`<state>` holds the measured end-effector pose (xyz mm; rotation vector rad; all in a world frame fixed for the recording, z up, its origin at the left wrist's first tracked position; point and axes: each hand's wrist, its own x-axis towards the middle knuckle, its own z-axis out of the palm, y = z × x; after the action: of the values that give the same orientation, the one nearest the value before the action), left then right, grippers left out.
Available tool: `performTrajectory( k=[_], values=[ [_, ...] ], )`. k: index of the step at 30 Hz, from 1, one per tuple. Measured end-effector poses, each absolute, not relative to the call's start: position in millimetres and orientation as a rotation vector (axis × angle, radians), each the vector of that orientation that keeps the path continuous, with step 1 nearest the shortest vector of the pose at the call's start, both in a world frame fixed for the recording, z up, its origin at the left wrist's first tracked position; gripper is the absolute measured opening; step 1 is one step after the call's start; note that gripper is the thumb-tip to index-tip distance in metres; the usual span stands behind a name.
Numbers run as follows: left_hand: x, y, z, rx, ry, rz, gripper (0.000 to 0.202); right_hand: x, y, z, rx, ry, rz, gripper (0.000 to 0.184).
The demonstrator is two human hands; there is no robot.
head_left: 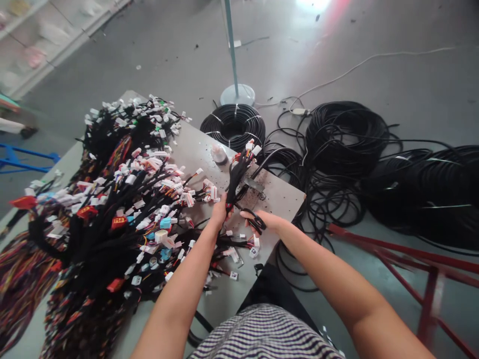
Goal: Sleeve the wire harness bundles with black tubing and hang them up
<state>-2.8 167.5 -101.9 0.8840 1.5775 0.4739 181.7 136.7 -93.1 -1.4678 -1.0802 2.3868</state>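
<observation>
My left hand is closed around a black wire harness that stands up from the grey table, its white and red connectors at the top. My right hand is closed beside it on a black loop of the same harness, or of tape; I cannot tell which. A big heap of black harnesses with white, red and blue connectors covers the table left of both hands.
Coils of black cable lie on the floor beyond and right of the table. A fan stand rises behind it. A red metal frame is at right, a blue cart at far left.
</observation>
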Motion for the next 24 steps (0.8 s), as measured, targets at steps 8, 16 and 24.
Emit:
performTrajectory(
  k=[8,16,24],
  values=[
    [-2,146,-89,0.977,1.431,0.506,0.079,202,143,-86,-1.657,-1.372,2.154,0.051],
    [-23,133,-61,0.842,1.129,0.429,0.070,211,117,-92,-1.832,-1.881,1.891,0.041],
    [9,104,-20,1.381,1.113,0.466,0.038,197,113,-48,-1.522,-0.814,1.845,0.063]
  ],
)
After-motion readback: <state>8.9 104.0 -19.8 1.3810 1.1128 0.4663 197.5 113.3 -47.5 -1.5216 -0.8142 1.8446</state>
